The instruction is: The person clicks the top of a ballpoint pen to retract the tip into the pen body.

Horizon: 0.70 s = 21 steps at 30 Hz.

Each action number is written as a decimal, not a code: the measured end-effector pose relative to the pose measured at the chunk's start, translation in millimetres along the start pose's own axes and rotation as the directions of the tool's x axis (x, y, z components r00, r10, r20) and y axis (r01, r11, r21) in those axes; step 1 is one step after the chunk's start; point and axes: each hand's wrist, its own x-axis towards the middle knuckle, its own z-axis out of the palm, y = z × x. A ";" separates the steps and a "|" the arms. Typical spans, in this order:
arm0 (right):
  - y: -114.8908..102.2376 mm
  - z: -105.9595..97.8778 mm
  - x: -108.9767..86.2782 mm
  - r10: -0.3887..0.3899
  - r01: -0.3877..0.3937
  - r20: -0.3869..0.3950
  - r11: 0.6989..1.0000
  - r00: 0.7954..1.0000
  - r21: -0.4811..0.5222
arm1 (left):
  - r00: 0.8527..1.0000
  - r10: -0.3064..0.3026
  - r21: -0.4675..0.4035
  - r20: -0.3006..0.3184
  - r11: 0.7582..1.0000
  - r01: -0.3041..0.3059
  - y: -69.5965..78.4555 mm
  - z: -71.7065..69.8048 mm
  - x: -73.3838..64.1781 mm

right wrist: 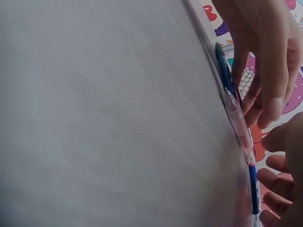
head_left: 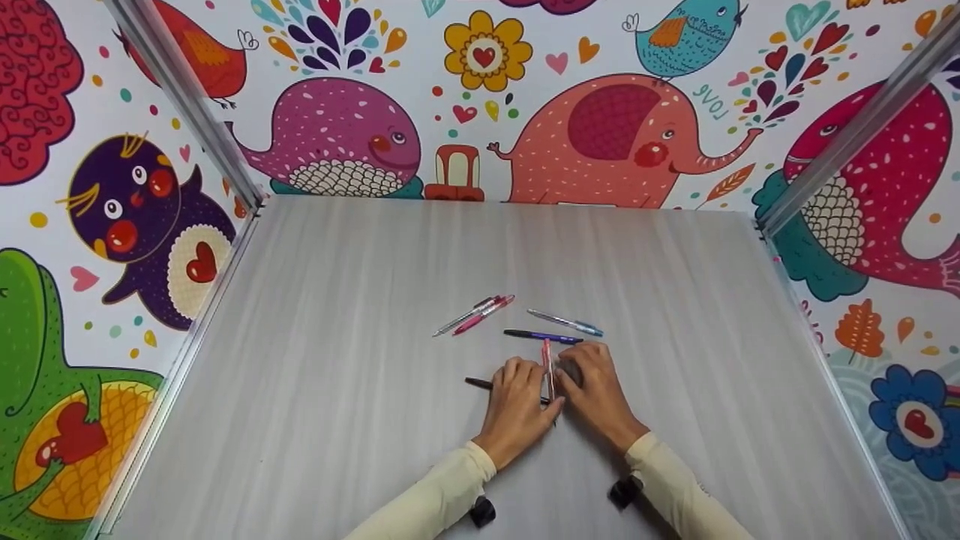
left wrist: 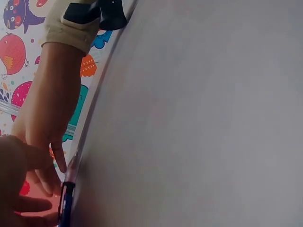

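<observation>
Between the two hands a clear pen with a pink end (head_left: 550,367) lies on the table, pointing away from me. My left hand (head_left: 517,397) is just left of it, fingers loosely bent, over a black pen (head_left: 478,383) that is partly hidden beneath the hand. On the other side, my right hand (head_left: 600,390) has its fingers spread and relaxed near the pink pen. The right wrist view shows the clear pink pen (right wrist: 240,127) beside the fingers of both hands, gripped by neither. Just beyond the fingertips lies a blue-and-black pen (head_left: 544,336).
Farther back lie a clear pen with a light blue end (head_left: 566,322), a pink pen (head_left: 484,315) and a clear pen with a dark end (head_left: 461,319), the last two side by side. The grey table (head_left: 337,300) is bordered by metal-framed walls with cartoon animals.
</observation>
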 end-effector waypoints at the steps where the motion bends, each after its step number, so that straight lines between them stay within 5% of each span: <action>1: 0.8 0.8 0.5 -0.016 0.016 -0.007 1.000 1.000 -0.007 | 1.000 -0.004 0.014 -0.007 1.000 0.005 1.7 1.9 0.0; 8: 6.6 6.3 4.3 -0.109 0.106 -0.044 0.993 0.993 -0.052 | 0.999 -0.014 0.144 -0.036 0.989 0.019 11.8 11.8 0.9; 14: 6.2 7.7 5.8 -0.092 0.091 -0.015 0.993 0.996 -0.072 | 0.998 -0.054 0.250 -0.006 0.967 0.054 18.8 16.3 3.9; 21: 4.7 7.5 7.0 -0.062 0.063 0.018 0.996 0.998 -0.064 | 0.997 -0.080 0.256 0.004 0.964 0.077 22.6 17.5 6.2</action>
